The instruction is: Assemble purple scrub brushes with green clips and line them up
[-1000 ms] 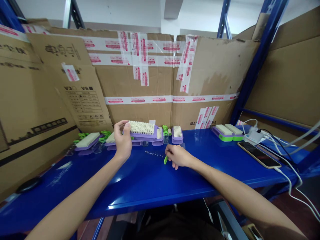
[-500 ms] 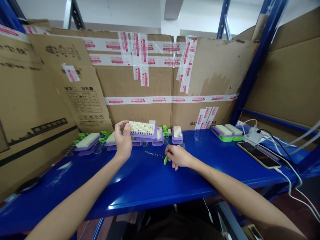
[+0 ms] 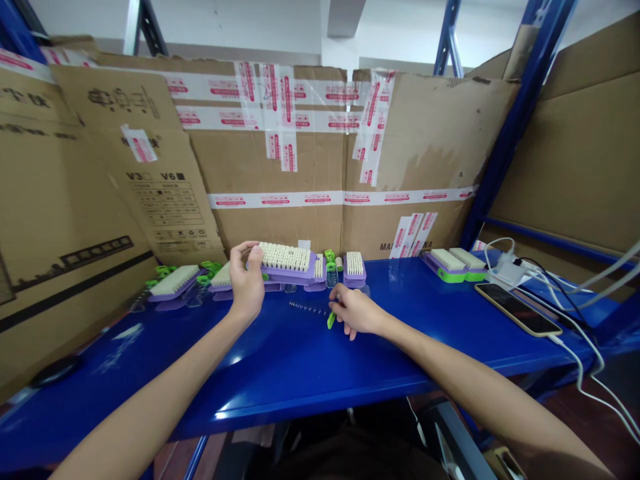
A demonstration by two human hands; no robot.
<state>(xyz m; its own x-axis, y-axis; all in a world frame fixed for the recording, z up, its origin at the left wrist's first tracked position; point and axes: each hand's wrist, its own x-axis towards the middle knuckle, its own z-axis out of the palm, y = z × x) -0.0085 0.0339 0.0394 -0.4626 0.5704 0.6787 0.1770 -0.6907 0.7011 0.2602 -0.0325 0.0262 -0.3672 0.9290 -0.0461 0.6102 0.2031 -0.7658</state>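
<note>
My left hand (image 3: 246, 283) is closed around one end of a purple scrub brush (image 3: 285, 262) and holds it above the table, cream bristles facing up. Low over the tabletop, my right hand (image 3: 359, 312) pinches a small green plastic piece (image 3: 331, 320). A thin coil spring (image 3: 307, 307) stretches leftward from those fingertips. Whether the spring is joined to the green piece cannot be made out. Behind my hands stand a small purple brush (image 3: 355, 268) and a clear container with a green top (image 3: 331, 270). Other brush parts are partly hidden behind the held brush.
On the blue table (image 3: 280, 373), a purple brush (image 3: 175, 283) and green-topped clear pieces sit at the left. Green-and-purple brushes (image 3: 453, 263), a phone (image 3: 517, 310) and a white charger with cables (image 3: 511, 270) lie at the right. Cardboard walls (image 3: 280, 157) enclose the back and sides.
</note>
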